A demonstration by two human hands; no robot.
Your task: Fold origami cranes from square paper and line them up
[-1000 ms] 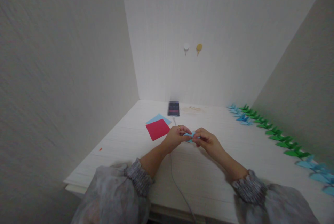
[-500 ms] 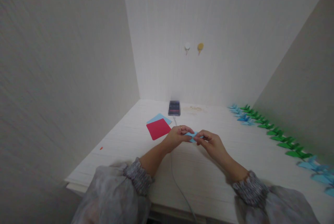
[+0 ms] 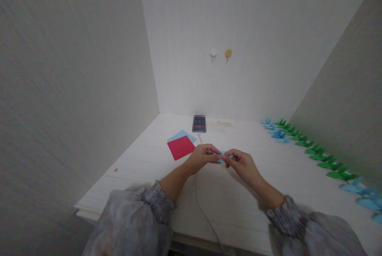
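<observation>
Between both hands (image 3: 222, 159), pinched by their fingertips: folded blue paper (image 3: 223, 157).

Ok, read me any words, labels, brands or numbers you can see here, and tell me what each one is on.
No text can be read anywhere.
Phone at the back of the table: its screen shows dark and reddish bands, too blurred to read.
Red paper sheet and light blue sheet: plain, no print.
Small blue folded paper pinched between the left hand and right hand: no marks visible.
Two wall hooks: no lettering visible.
</observation>
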